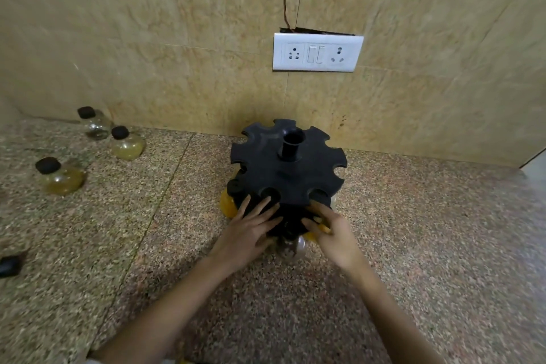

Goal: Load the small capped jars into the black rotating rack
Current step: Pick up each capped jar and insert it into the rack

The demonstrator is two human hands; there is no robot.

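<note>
— Jars [127, 143] loose?
— At least three, well left of the rack [288, 174]; I judge a slot-in underway; my right hand [334, 238] grips a yellow jar [319, 227] at its front; left hand [251, 233] spread flat, steadying; next, seat it squarely.

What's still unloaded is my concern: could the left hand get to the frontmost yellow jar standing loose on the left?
Probably yes. The left hand rests with straight fingers against the rack, holding nothing, and only bare counter lies between it and that jar, though it looks a stretch.
</note>
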